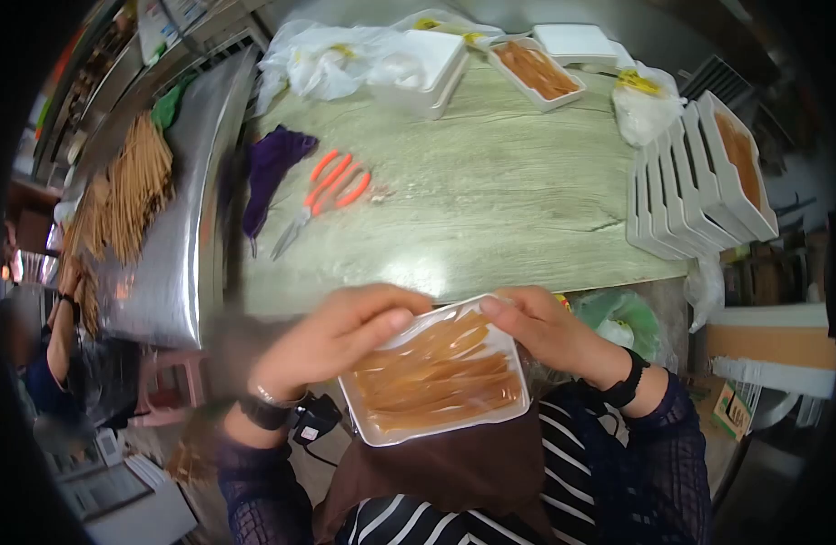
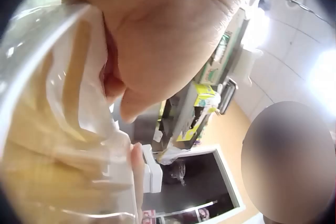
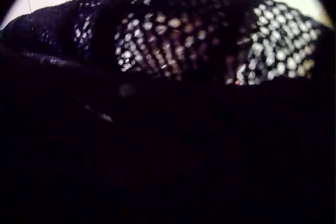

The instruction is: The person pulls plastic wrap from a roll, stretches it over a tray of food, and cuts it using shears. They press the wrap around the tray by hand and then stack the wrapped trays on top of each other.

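Observation:
A white tray (image 1: pixel 436 381) of brown strips under clear film is held up at the table's front edge, tilted, close to the apron. My left hand (image 1: pixel 345 331) grips its upper left side, thumb over the film. At its upper right corner my right hand (image 1: pixel 549 331) holds on with the thumb on top and fingers out of sight beneath. The left wrist view has the wrapped tray (image 2: pixel 68 129) close up beside the palm (image 2: pixel 152 35). A dark knitted sleeve (image 3: pixel 168 40) blocks most of the right wrist view.
Orange-handled scissors (image 1: pixel 322 195) and a purple cloth (image 1: pixel 274 173) lie on the green table (image 1: pixel 472 182). Stacked trays (image 1: pixel 699 186) stand at the right; another filled tray (image 1: pixel 536 73), white boxes and plastic bags line the back. Another person's arm (image 1: pixel 64 327) is at far left.

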The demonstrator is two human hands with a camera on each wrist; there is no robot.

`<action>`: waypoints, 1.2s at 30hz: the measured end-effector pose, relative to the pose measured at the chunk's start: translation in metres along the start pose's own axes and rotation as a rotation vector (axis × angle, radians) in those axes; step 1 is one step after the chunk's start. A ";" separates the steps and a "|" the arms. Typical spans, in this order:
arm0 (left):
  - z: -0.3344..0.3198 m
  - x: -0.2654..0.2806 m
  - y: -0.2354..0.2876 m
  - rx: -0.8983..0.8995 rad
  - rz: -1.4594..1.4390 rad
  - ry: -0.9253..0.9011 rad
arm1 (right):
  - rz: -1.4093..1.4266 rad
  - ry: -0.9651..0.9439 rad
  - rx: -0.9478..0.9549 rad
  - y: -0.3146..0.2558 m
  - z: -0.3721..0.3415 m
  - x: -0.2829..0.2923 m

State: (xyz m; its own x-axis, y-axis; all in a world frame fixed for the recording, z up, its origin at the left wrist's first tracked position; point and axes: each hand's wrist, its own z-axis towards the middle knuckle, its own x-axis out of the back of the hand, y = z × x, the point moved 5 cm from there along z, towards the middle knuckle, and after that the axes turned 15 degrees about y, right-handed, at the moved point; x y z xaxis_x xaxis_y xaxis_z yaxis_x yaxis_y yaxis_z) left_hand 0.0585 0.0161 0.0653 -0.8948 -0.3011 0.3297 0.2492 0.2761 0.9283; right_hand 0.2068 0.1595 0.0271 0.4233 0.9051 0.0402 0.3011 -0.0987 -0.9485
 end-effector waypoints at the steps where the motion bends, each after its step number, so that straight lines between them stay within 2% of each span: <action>1: 0.005 -0.003 -0.003 0.063 -0.060 -0.037 | -0.006 -0.036 -0.018 0.000 -0.002 0.003; 3: 0.008 -0.008 -0.016 0.195 -0.161 -0.135 | -0.001 -0.086 -0.055 0.001 -0.004 0.015; 4: 0.005 -0.006 -0.019 0.229 -0.258 -0.129 | 0.011 -0.092 0.004 -0.001 -0.005 0.022; 8: -0.011 0.000 -0.030 0.347 -0.401 -0.052 | 0.222 0.088 0.061 0.008 -0.007 0.048; 11: -0.017 0.000 -0.028 0.381 -0.472 0.008 | -0.236 0.219 0.438 -0.003 -0.012 0.053; 12: -0.015 -0.003 -0.026 0.406 -0.447 0.107 | -0.299 0.253 0.588 -0.009 -0.013 0.052; 14: -0.014 -0.004 -0.028 0.409 -0.464 0.067 | -0.428 0.322 0.884 -0.020 -0.015 0.045; 17: -0.013 -0.005 -0.029 0.417 -0.453 0.059 | -0.432 0.380 0.923 -0.022 -0.012 0.044; 20: -0.013 -0.007 -0.027 0.426 -0.436 0.153 | -0.516 0.425 0.904 -0.005 -0.002 0.047; 23: -0.017 -0.005 -0.024 0.409 -0.422 0.218 | 0.068 0.351 0.305 0.018 0.018 0.064; 27: -0.016 -0.006 -0.019 0.418 -0.392 0.235 | 0.355 0.113 -0.050 0.036 0.034 0.057; 30: -0.016 -0.003 -0.016 0.409 -0.381 0.258 | 0.413 0.227 -0.038 0.027 0.030 0.060; 33: -0.018 -0.003 -0.018 0.413 -0.389 0.279 | 0.313 0.006 -0.116 0.033 0.025 0.060; 36: -0.015 -0.003 -0.016 0.426 -0.394 0.186 | 0.342 -0.110 -0.122 0.019 0.016 0.040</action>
State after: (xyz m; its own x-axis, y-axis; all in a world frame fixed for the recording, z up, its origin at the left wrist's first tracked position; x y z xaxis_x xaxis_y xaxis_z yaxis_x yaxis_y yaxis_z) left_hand 0.0626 -0.0014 0.0519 -0.8003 -0.5986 0.0351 -0.2924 0.4406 0.8487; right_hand 0.2158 0.2009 0.0056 0.4247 0.8497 -0.3124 0.2609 -0.4453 -0.8565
